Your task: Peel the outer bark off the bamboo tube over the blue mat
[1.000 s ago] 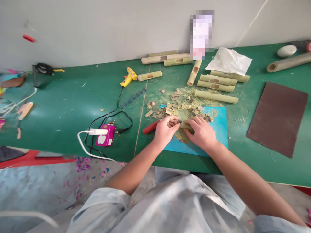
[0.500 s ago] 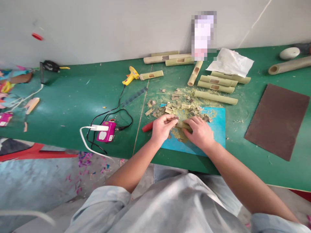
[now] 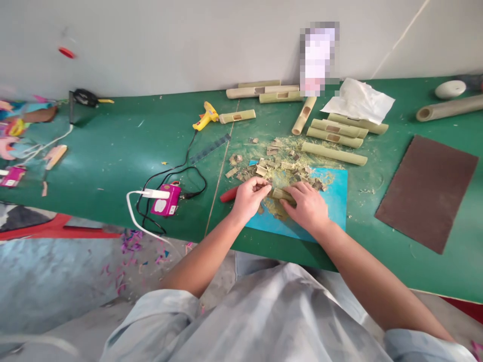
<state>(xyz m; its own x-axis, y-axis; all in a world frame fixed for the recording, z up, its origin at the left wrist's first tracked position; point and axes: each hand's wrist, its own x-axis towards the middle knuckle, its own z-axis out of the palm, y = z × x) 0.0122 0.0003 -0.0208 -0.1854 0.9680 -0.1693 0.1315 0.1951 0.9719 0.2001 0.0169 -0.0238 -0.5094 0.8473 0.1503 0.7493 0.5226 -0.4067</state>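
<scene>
My left hand (image 3: 249, 197) and my right hand (image 3: 308, 206) meet over a blue cutting mat (image 3: 334, 203) near the front edge of the green table (image 3: 113, 151). Between them lies a short green bamboo piece (image 3: 281, 194); my right hand is wrapped round it. The fingers of my left hand are curled at its left end, and a red-handled tool (image 3: 229, 194) sticks out to the left from under that hand. A heap of bamboo chips and shavings (image 3: 281, 166) lies just beyond the hands.
Several cut bamboo tubes (image 3: 334, 153) lie behind the mat, with a white sheet (image 3: 358, 100). A yellow glue gun (image 3: 205, 115), black cable and a pink plug block (image 3: 166, 200) lie left. A brown sheet (image 3: 426, 191) lies right, a long tube (image 3: 449, 106) at the far right.
Both hands stay on the bamboo piece with only slight finger movement. The view has drifted, so the table appears shifted a little.
</scene>
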